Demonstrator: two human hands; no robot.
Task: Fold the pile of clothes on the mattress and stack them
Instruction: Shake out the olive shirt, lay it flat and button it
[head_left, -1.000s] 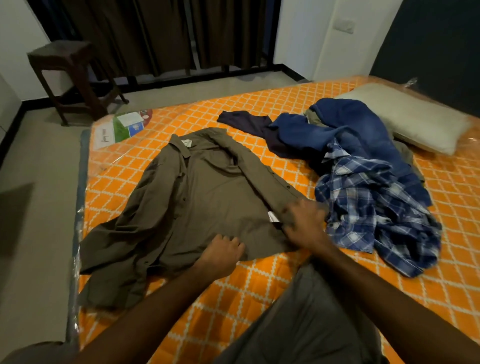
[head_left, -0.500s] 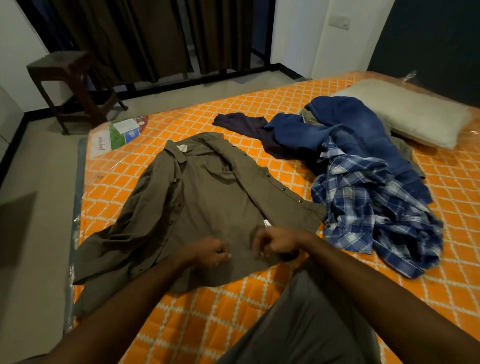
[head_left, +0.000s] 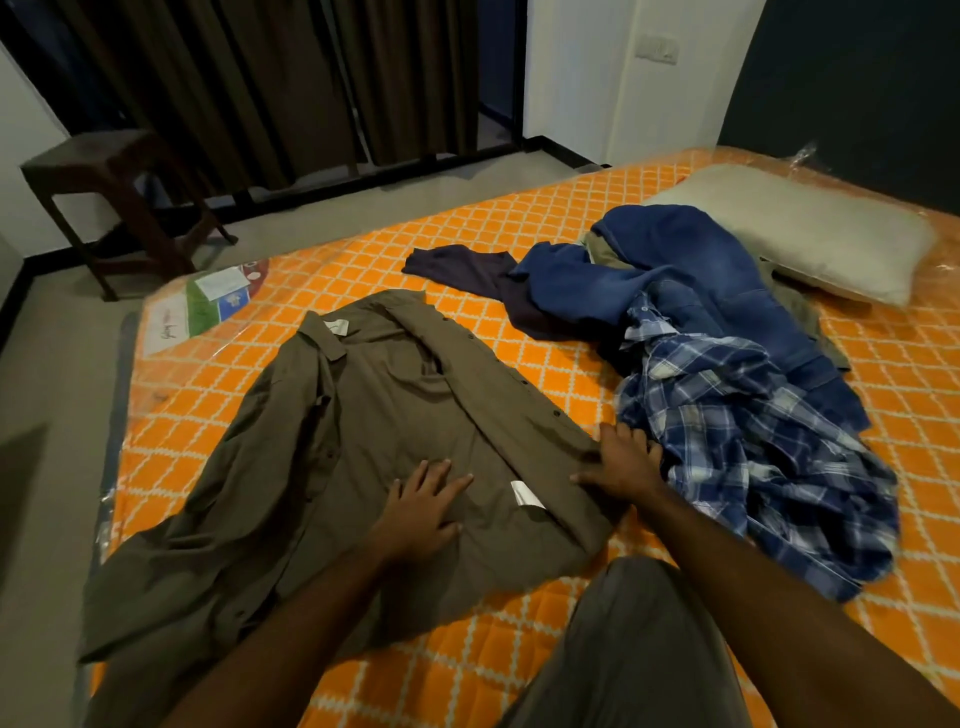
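While the olive shirt (head_left: 363, 441) lay spread near the mattress's (head_left: 519, 270) left edge, both hands pressed flat, fingers spread: left hand (head_left: 423, 506) on its middle, right hand (head_left: 621, 460) on the placket (likely smoothing it). The unfolded pile (head_left: 727, 364) waited near the right edge.

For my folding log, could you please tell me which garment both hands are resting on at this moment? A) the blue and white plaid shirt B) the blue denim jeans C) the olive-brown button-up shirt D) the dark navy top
C: the left hand and right hand both lie with fingers spread flat on the olive-brown button-up shirt, which is laid out on the orange quilted mattress.
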